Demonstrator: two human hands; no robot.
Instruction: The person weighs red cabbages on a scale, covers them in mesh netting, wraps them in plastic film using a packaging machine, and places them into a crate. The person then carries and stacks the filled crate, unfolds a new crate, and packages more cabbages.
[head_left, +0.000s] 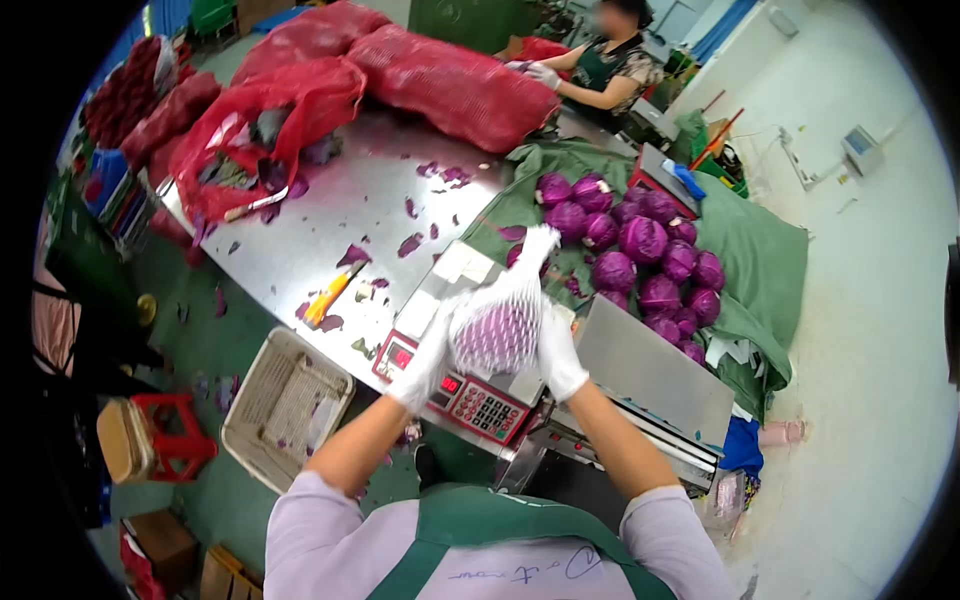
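A purple cabbage in a white foam net (495, 335) is held between my two white-gloved hands, above a weighing scale with a red keypad panel (480, 408). My left hand (430, 350) presses on the net's left side, and my right hand (558, 345) is against its right side. The net's gathered end (540, 245) points up and away from me. Behind and to the right, several bare purple cabbages (643, 240) lie piled on a green cloth (755, 245).
Red mesh sacks (450, 85) lie across the metal table (290, 250). An orange-handled knife (328, 300) and leaf scraps are left of the scale. A plastic crate (285, 405) stands on the floor. A flat metal plate (650, 370) is at right. A co-worker (610, 75) stands across.
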